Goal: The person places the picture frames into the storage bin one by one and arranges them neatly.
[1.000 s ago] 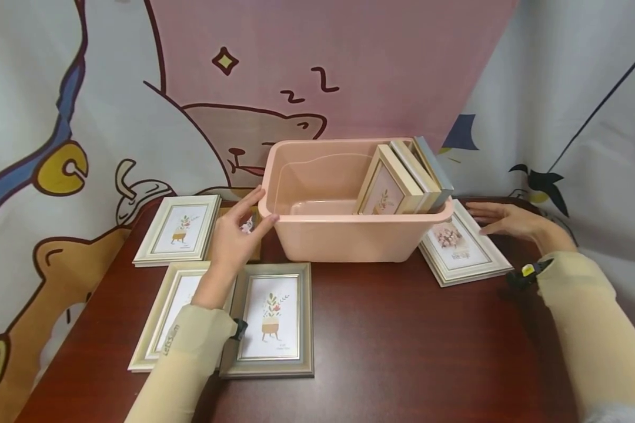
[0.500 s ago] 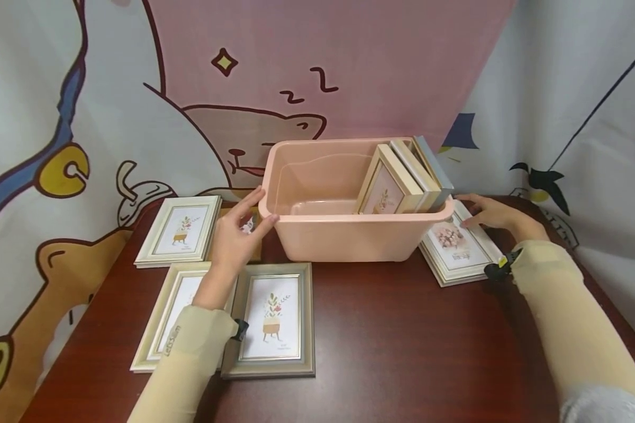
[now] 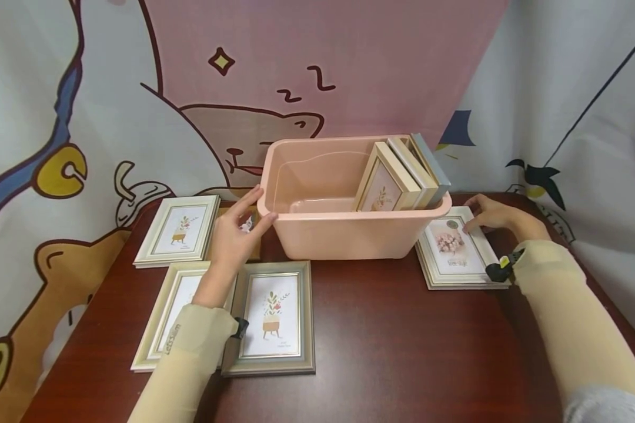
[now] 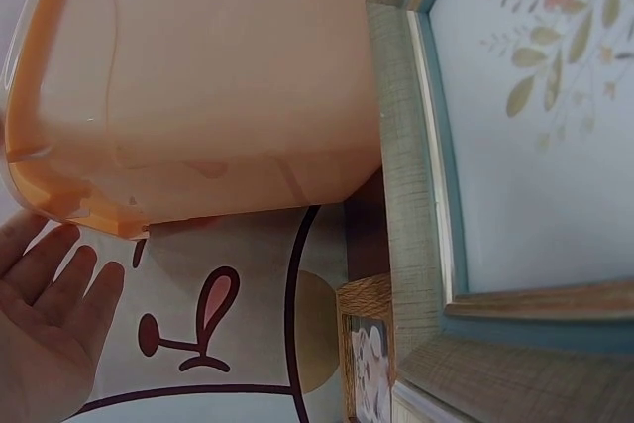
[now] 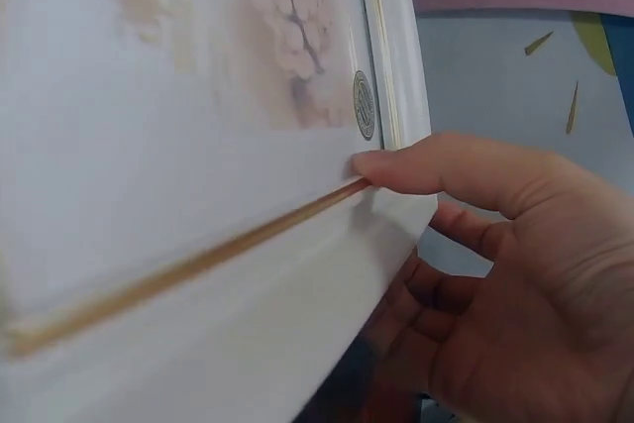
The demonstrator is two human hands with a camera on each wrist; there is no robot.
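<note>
My left hand (image 3: 234,235) touches the left end of the pink plastic bin (image 3: 344,238), its thumb and fingers spread at the rim. In the left wrist view those fingers (image 4: 59,284) look relaxed against the bin's edge. At the right, my right hand (image 3: 500,217) holds the far right corner of a white picture frame (image 3: 457,252) with a pink flower print, which lies face up beside the bin. The right wrist view shows the thumb (image 5: 426,165) on the frame's face and the other fingers curled by its outer edge, their tips partly hidden.
Several picture frames (image 3: 383,188) lean at the bin's right end. Left on the dark table (image 3: 402,341) lie a white frame (image 3: 177,232), a cream frame (image 3: 153,329), a grey-green frame (image 3: 272,317) and a small brown frame (image 3: 254,252). A cartoon-printed curtain (image 3: 391,70) stands behind.
My right hand has moved left onto the white picture frame's far corner and taken hold of it. The frame has turned straighter to the table. The left hand stays at the bin.
</note>
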